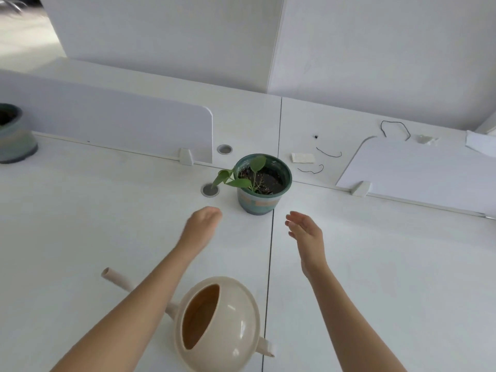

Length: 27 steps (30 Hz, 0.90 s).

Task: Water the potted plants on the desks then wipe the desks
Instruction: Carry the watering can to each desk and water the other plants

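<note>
"Grip status?"

"Right hand [306,233] spread, empty. Left hand [202,224] holds nothing visible; finger curl not determinable. Green glazed ceramic plant pot [257,206] stands upright at twelve o'clock between them, untouched."

"Water source?"

"Cream round plastic watering can [217,323] at six o'clock, under the left forearm, spout toward ten. Left hand judged nearer."

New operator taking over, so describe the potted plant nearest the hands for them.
Follow the dark seam between the white desks away from the cream watering can. The potted plant stands at that seam, just beyond the left hand and right hand. Unlike the pot at the far left edge, it shows green leaves.
</note>
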{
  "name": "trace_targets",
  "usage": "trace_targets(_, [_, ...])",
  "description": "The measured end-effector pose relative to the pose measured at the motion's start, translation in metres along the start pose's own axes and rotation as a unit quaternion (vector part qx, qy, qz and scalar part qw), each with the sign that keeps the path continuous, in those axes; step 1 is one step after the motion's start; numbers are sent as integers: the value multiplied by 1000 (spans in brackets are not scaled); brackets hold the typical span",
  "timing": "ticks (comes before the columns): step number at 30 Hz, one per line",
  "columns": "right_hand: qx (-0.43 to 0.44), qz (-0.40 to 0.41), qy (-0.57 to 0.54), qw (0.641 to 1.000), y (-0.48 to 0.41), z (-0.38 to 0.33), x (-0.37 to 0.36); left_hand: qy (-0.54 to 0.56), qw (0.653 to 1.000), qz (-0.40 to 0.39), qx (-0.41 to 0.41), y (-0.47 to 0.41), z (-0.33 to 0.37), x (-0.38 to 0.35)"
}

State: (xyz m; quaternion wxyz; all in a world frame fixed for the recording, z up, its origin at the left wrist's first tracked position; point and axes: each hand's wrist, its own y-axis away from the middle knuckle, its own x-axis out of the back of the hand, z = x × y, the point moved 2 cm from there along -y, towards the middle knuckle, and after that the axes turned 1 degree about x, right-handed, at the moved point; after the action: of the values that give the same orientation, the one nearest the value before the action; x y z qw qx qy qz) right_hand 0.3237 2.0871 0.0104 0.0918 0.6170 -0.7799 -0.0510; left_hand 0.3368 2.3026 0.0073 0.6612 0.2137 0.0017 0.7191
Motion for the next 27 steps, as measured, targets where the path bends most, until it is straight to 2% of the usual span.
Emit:
trace_targets(3, [-12,24,0,1000,-33,0,-10,0,998,-52,19,-39,3,-29])
trace_targets(8, [-34,53,-25,998,-74,8,-21,112,992,-20,47,-81,-2,-52])
trace_targets(15, [10,31,-66,997,-97,15,-39,145,988,-51,0,-109,6,-73])
trace_targets(22, [10,33,-34,999,-106,20,-42,161,985,-64,3,-108,-3,-84])
trace_targets(27, [5,7,-22,1000,-115,3,-38,165,983,-70,-35,-94,1,-83])
